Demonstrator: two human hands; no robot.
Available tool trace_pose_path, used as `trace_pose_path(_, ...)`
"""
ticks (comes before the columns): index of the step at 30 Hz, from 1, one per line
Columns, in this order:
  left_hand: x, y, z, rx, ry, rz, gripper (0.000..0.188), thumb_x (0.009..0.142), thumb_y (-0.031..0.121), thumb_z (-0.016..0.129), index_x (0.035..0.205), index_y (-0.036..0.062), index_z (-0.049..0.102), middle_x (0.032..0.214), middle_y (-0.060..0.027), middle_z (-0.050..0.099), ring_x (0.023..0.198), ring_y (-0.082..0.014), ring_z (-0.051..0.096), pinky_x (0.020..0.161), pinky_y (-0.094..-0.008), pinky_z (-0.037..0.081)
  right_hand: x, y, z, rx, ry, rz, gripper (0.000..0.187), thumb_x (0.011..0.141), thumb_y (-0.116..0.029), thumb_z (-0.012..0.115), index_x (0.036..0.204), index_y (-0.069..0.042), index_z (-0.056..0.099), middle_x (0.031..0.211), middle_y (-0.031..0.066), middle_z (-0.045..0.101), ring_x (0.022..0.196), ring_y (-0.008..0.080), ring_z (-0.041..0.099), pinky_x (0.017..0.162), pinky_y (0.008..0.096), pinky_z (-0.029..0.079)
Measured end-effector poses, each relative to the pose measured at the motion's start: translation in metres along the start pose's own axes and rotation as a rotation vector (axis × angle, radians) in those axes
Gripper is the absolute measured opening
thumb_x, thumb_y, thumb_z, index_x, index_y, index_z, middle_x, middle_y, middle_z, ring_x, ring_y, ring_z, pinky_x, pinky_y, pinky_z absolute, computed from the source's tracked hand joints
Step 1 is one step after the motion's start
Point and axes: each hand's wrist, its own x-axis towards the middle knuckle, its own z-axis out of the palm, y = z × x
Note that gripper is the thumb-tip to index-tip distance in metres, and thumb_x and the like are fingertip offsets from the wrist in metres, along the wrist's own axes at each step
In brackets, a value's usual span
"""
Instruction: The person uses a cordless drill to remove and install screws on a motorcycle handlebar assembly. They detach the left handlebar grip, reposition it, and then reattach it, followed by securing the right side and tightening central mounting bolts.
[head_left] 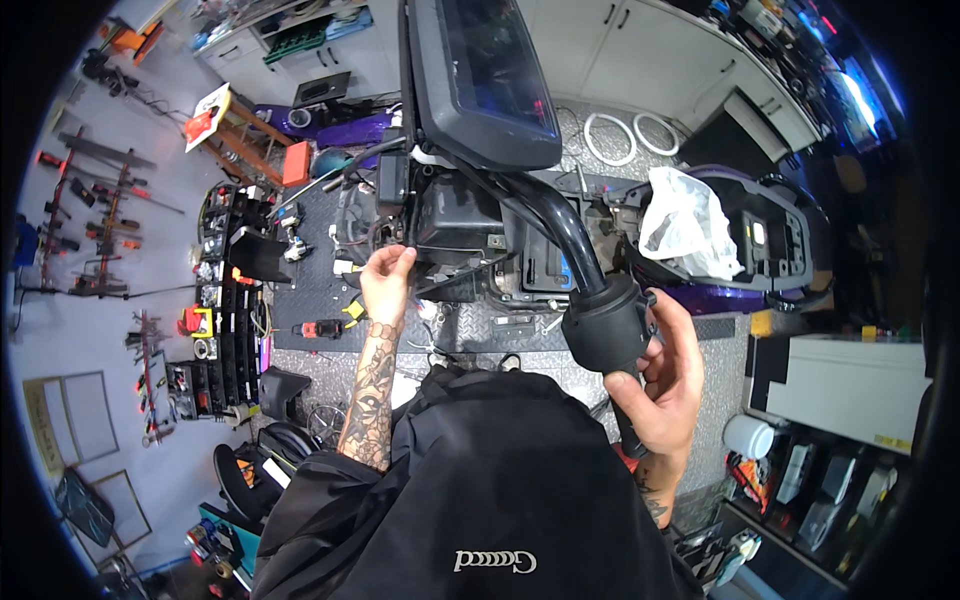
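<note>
A scooter stripped of its panels stands before me, its handlebar (570, 235) reaching toward my right side. Round the black switch housing and grip (608, 325) at the bar's end curls my right hand (665, 385), thumb on the near side, fingers at the far side. My left hand (386, 285) is closed in a pinch at the scooter's bare front, beside a thin dark upright part; what sits between its fingertips is too small to make out. A large dark display (490, 80) rises above the bar. Behind it lie the black inner box (460, 215) and a battery (545, 262).
A white plastic bag (690, 225) lies on the purple-trimmed seat section at right. A tool rack (235, 330) stands at left, near a red-and-black power tool (318, 329) on the dark mat (300, 285). Two white rings (610, 140) lie on the floor by the cabinets.
</note>
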Motion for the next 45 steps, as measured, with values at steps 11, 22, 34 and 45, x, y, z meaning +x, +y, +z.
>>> trace_pose_path(11,-0.036,-0.037,-0.061,0.548,0.164,0.294,0.033,0.093,0.019,0.078,0.117,-0.0006,0.067,0.102,-0.0115,0.072,0.095,-0.0205,0.069,0.089,-0.0353,0.055,0.013,0.060,-0.069,0.512,-0.007,-0.048,0.051,0.101,-0.020,0.065,0.143,0.004,0.050,0.123,0.0229,0.063,0.070,0.0186,0.062,0.059,0.0309,0.051)
trace_pose_path(22,-0.293,-0.269,-0.240,0.484,0.230,-0.917,0.027,0.097,0.024,0.064,0.090,0.0009,0.076,0.073,-0.0089,0.071,0.060,-0.0171,0.065,0.047,-0.0350,0.046,-0.048,0.348,-0.257,0.053,0.884,0.334,0.009,0.099,-0.003,0.059,0.105,-0.001,0.066,0.080,0.0073,0.069,0.054,0.0096,0.055,0.047,0.0248,0.045)
trace_pose_path(34,-0.288,-0.295,-0.259,0.175,0.310,-0.662,0.025,0.102,0.026,0.066,0.112,0.0024,0.066,0.093,-0.0104,0.073,0.073,-0.0193,0.070,0.058,-0.0328,0.054,-0.058,0.418,-0.106,0.111,0.131,0.737,0.030,0.097,-0.010,0.060,0.124,0.002,0.063,0.091,0.0111,0.073,0.061,0.0140,0.062,0.053,0.0289,0.051)
trace_pose_path(45,-0.393,-0.350,-0.212,0.294,0.584,-0.621,0.031,0.096,0.026,0.070,0.112,0.0006,0.076,0.096,-0.0082,0.076,0.083,-0.0184,0.067,0.078,-0.0310,0.052,0.007,0.403,-0.075,-0.115,-0.374,0.729,0.024,0.097,-0.012,0.058,0.118,-0.008,0.067,0.094,0.0091,0.074,0.068,0.0157,0.064,0.059,0.0315,0.053)
